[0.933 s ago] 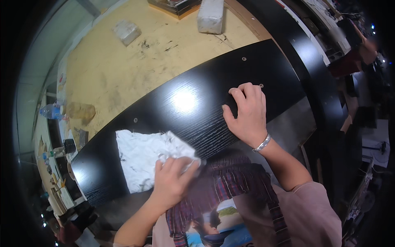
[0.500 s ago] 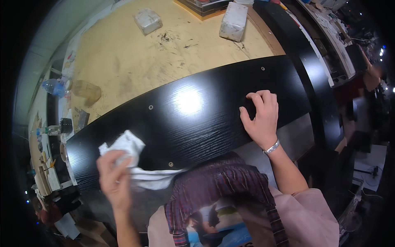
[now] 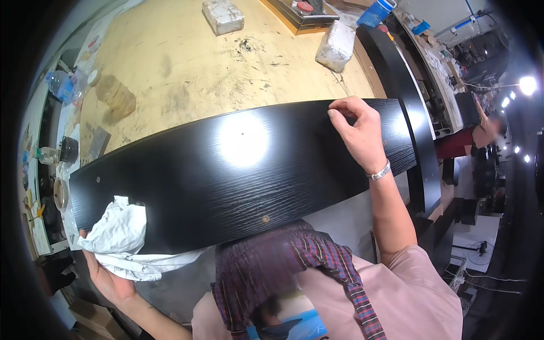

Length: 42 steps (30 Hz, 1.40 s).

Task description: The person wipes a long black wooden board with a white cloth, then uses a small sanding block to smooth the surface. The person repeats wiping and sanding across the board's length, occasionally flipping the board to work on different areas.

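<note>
A long black wood-grain board [image 3: 187,170] lies in front of me, its near edge close to my apron. At its near left corner, my left hand [image 3: 110,280] is closed on a crumpled white cloth [image 3: 119,229]. The cloth drapes over the corner and hides most of those fingers; a loose end trails along the near edge. My right hand [image 3: 360,133] is curled at the board's far edge toward the right, thumb and fingers pinching there. Small round metal fittings, one of them a near-edge fitting [image 3: 266,219], are set into the board.
Beyond the board is a stained yellow tabletop [image 3: 175,62] with two wrapped white blocks, one a left block [image 3: 223,17]. A jar [image 3: 116,96] and a water bottle [image 3: 58,85] stand left. Another black board [image 3: 416,119] crosses at right. A person [image 3: 486,131] is farther right.
My left hand and the cloth have moved left and nearer to the board's corner. My right hand has moved to the far edge. The board's fittings show in different spots; the view has shifted.
</note>
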### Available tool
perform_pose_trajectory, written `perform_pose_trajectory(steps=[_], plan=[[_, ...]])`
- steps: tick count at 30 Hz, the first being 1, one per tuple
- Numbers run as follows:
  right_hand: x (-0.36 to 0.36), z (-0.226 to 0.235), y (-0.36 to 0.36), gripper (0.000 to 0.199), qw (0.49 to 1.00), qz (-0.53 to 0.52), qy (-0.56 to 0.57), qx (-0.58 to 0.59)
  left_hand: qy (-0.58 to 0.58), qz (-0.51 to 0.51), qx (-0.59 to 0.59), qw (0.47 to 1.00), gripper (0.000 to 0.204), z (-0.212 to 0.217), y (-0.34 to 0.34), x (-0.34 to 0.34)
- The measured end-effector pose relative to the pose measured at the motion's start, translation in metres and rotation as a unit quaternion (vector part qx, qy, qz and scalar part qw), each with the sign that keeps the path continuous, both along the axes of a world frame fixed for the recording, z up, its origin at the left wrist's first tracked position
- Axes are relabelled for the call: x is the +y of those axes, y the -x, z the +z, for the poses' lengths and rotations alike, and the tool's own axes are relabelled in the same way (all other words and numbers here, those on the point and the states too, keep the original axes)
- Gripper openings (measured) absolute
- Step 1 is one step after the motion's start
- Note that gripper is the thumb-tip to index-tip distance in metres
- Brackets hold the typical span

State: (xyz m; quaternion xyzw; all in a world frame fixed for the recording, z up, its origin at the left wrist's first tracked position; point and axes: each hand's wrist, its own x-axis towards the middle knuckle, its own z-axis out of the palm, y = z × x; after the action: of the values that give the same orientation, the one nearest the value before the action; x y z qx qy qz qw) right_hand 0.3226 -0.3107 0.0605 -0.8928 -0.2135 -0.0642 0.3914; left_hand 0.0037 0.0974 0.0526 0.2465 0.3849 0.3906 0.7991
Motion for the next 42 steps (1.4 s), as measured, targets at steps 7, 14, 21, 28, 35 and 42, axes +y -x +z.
perform_pose_trajectory(steps=[7, 14, 21, 28, 35, 42], plan=[[0.04, -0.001, 0.012, 0.013, 0.997, 0.043, 0.049, 0.03, 0.016, -0.174, -0.186, 0.967, 0.034, -0.03, 0.005, 0.022], [0.009, -0.016, 0.036, 0.019, 0.993, 0.051, 0.103, -0.019, -0.143, -0.209, -0.116, 0.961, 0.031, 0.003, -0.124, -0.043], [-0.032, -0.042, 0.073, 0.037, 0.993, -0.015, 0.086, -0.078, -0.821, -0.42, 0.116, 0.368, 0.049, -0.034, -0.19, -0.15], [-0.023, -0.04, 0.078, 0.039, 0.985, -0.025, 0.116, -0.123, -0.845, -0.391, 0.04, 0.362, 0.042, -0.039, -0.27, -0.213], [-0.034, -0.042, 0.076, 0.036, 0.991, -0.033, 0.087, -0.101, -0.833, -0.41, 0.089, 0.361, 0.041, -0.03, -0.245, -0.184], [-0.033, -0.043, 0.076, 0.038, 0.993, -0.013, 0.09, -0.079, -0.842, -0.384, 0.057, 0.374, 0.036, -0.031, -0.28, -0.217]])
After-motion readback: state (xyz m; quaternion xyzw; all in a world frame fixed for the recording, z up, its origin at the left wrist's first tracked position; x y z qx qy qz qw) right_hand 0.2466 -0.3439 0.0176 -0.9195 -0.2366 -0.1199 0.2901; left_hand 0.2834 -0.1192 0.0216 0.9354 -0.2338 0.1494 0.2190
